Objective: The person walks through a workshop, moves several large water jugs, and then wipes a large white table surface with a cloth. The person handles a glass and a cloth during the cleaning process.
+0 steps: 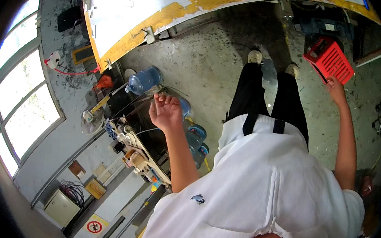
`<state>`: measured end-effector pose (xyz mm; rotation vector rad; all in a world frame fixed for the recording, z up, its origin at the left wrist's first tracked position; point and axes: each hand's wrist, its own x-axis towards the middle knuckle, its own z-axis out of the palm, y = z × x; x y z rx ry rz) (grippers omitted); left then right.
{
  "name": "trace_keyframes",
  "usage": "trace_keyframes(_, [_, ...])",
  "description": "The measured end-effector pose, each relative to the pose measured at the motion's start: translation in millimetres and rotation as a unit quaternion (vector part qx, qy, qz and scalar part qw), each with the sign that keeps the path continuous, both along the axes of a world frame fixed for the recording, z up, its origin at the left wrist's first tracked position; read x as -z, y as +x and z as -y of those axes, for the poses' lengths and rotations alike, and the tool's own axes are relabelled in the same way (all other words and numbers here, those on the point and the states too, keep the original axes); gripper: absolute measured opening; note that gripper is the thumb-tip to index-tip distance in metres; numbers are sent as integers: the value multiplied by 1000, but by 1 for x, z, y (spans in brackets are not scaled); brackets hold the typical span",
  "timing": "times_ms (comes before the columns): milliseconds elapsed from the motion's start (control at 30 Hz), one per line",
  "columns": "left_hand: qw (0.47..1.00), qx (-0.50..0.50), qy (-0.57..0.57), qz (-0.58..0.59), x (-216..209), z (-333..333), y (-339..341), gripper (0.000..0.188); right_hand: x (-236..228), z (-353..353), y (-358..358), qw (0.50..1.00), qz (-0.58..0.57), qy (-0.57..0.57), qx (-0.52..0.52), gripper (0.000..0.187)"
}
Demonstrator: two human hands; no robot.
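Observation:
My right hand point(335, 90) is closed on the near edge of a red plastic basket point(336, 64) with slotted sides. The basket hangs tilted at my right side, and part of my grip is hidden behind its edge. My left hand point(168, 113) is raised on the left, palm up, with its fingers loosely bent and apart. Nothing is in it. Beyond this hand, a large blue water jug point(144, 80) lies on its side, apart from my fingers.
Ahead is a long table point(117, 23) with a yellow-edged white top. More water jugs point(194, 139) stand on the left beside a cluttered workbench point(145, 153). A fan point(93, 116) stands near the bench. Dark bins point(327, 27) sit under the table at far right.

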<state>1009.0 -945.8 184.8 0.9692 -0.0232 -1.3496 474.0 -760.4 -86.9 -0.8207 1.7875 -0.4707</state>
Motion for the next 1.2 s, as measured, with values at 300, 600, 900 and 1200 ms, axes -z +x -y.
trace_keyframes(300, [980, 177, -87, 12, -18, -8, -98, 29, 40, -150, -73, 991, -16, 104, 83, 12])
trace_keyframes(600, [964, 254, -75, 32, -2, -21, -119, 34, 66, -271, -48, 960, 88, 192, 182, 12])
trace_keyframes(900, [948, 189, 112, 229, 33, -68, -66, 29, 46, -139, -68, 990, 46, 114, 72, 17])
trace_keyframes(1200, [784, 424, 195, 409, 139, -198, 60, 13, 38, 17, -63, 980, -132, -18, -146, 20])
